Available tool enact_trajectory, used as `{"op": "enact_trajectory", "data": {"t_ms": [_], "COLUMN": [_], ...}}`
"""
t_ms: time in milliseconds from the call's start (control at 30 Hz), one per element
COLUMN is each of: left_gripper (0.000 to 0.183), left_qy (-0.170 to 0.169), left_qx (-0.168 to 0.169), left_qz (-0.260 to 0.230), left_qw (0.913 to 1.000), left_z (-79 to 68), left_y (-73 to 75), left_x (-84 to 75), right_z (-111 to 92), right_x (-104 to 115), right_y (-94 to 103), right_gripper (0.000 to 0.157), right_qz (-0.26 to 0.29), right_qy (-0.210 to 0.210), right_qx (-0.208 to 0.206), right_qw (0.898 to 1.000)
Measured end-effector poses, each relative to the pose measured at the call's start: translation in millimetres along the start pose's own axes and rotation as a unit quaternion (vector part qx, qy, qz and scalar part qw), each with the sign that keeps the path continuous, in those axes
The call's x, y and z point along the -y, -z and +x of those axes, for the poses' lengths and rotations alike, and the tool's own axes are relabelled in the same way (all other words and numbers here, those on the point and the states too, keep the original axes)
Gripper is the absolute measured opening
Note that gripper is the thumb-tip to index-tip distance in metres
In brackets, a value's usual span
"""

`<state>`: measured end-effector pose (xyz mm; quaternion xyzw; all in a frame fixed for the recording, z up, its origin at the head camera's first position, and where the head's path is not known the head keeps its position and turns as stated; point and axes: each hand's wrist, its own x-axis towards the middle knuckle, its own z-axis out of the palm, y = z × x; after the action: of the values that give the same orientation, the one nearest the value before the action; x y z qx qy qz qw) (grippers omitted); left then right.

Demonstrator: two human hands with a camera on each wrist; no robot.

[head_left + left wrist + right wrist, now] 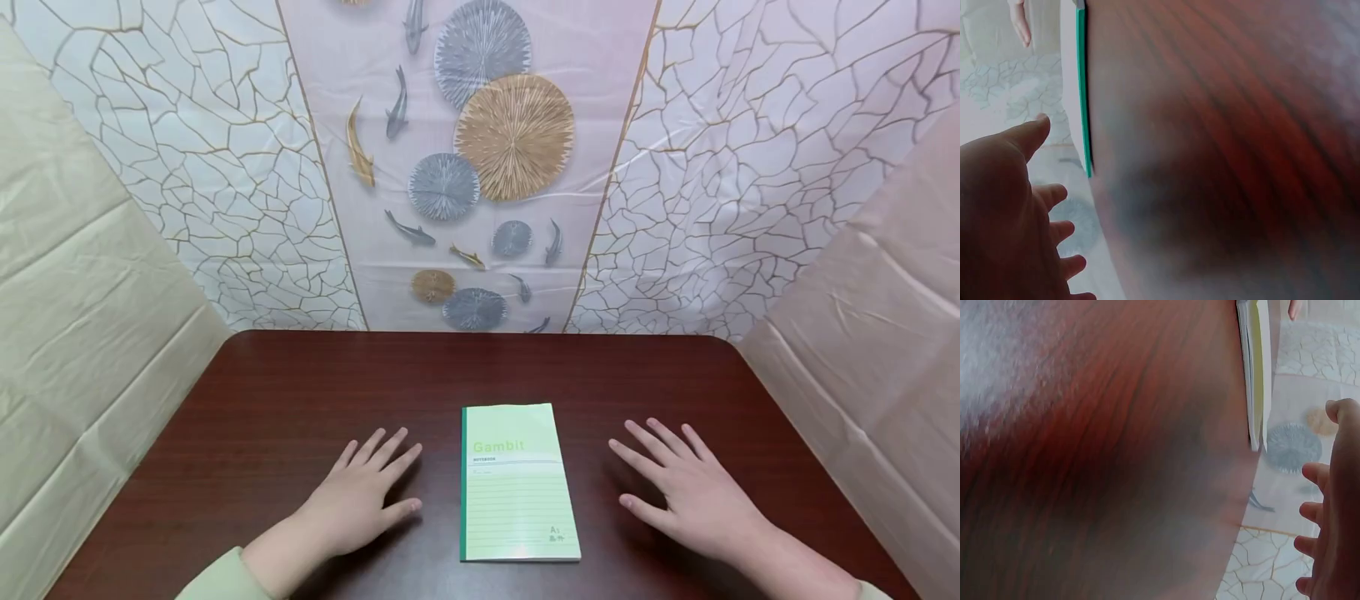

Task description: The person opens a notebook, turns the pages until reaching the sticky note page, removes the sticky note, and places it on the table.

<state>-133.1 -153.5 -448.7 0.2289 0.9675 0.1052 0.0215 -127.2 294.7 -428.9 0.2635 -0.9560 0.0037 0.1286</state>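
Observation:
A closed light green notebook (pixel 517 500) with a dark green spine lies flat on the table, its cover reading "Gambit". To its left my left hand (pixel 356 500) is spread with straight fingers, apart from the spine. On the other side my right hand (pixel 693 496) also has its fingers spread, clear of the notebook's right edge. Both wrist views show the palms raised over the tabletop: the left hand (pixel 1004 206) faces the green spine (pixel 1082 87), and the right hand (pixel 1341 500) faces the page edges (pixel 1257 375). Neither hand holds anything.
The dark reddish-brown wooden table (pixel 337 375) has rounded far corners. Behind it hangs a curtain (pixel 465 208) printed with fish and round leaf shapes, between crackle-patterned panels (pixel 247 167). Beige cloth (pixel 75 333) walls in the left side, with similar cloth (pixel 870 333) on the right.

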Motion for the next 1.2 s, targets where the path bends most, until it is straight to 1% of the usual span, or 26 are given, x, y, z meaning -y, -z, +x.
{"op": "enact_trajectory", "data": {"t_ms": [100,200,333,433,533,600,767,900,1067,1200], "left_gripper": [0.072,0.074,0.079,0.083,0.085,0.086,0.087,0.087,0.088,0.088], "left_qy": [-0.011,-0.018,-0.015,-0.012,-0.008,-0.006,-0.001,0.000,-0.001,-0.001], "left_qx": [0.013,0.035,0.085,0.117,0.139,0.145,0.153,0.157,0.163,0.165], "left_qz": [-0.020,-0.040,-0.050,-0.049,-0.048,-0.047,-0.056,-0.052,-0.042,-0.043], "left_qw": [0.9997,0.9984,0.9950,0.9919,0.9892,0.9882,0.9867,0.9863,0.9858,0.9854], "left_z": [5.9,12.8,21.9,28.9,34.8,37.6,38.4,40.3,42.4,43.4], "left_y": [-2.7,-4.8,-5.0,-9.8,-13.6,-15.0,-11.9,-12.2,-12.9,-12.3], "left_x": [-4.7,-9.9,-18.5,-22.8,-26.8,-29.0,-34.9,-35.3,-35.0,-35.5], "right_z": [2.0,4.4,9.0,13.1,17.1,19.6,26.2,30.0,31.9,32.0], "right_x": [4.9,10.4,18.2,24.5,30.0,33.2,39.3,41.6,43.3,44.5], "right_y": [-2.6,-5.3,-9.3,-11.2,-12.8,-14.0,-19.0,-24.6,-30.0,-32.5], "right_gripper": [0.062,0.061,0.061,0.060,0.060,0.060,0.060,0.060,0.064,0.068], "right_qz": [0.005,0.012,0.025,0.033,0.034,0.034,0.039,0.045,0.044,0.048], "right_qy": [0.001,0.000,-0.003,-0.007,-0.006,-0.005,-0.007,-0.012,-0.020,-0.025], "right_qx": [0.008,0.020,0.031,0.036,0.038,0.040,0.052,0.065,0.083,0.099], "right_qw": [1.000,1.000,0.999,0.999,0.999,0.999,0.998,0.997,0.995,0.994]}}
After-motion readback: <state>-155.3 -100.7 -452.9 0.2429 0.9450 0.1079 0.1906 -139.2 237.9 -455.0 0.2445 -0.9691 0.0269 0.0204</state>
